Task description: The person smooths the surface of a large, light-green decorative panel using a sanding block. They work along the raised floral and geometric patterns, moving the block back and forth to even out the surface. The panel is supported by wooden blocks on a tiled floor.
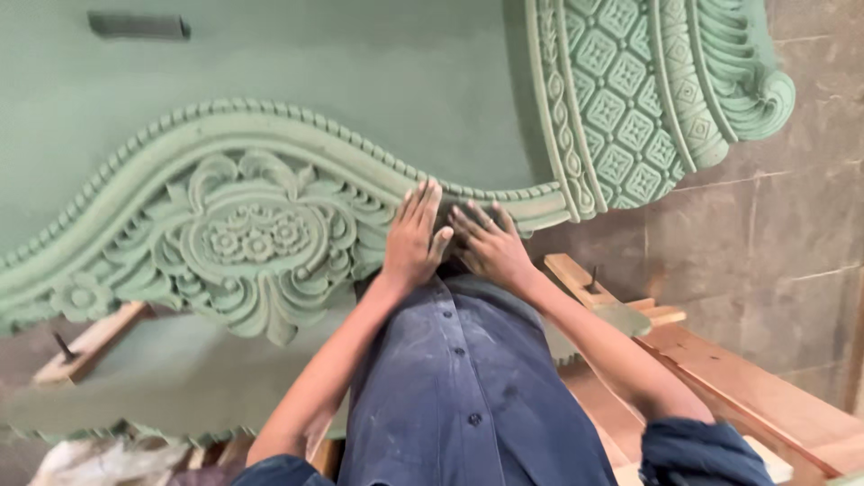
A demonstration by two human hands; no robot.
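A large green-painted carved wooden panel (pixel 252 135) with floral relief (pixel 256 236) and a beaded border lies in front of me. My left hand (pixel 412 241) presses flat on the carved edge, fingers together and pointing away. My right hand (pixel 490 245) rests beside it on the same edge, fingers spread and bent, touching the left hand's fingertips. Whether anything is held under the hands is hidden. My dark blue buttoned shirt (pixel 459 378) fills the lower middle.
A lattice-carved green column section (pixel 630 99) curves up at the right. Bare wooden planks (pixel 738 378) lie at the lower right, one with a nail (pixel 591 277). A wooden block with a nail (pixel 85 346) sits at the left. Stone floor (pixel 783 234) lies beyond.
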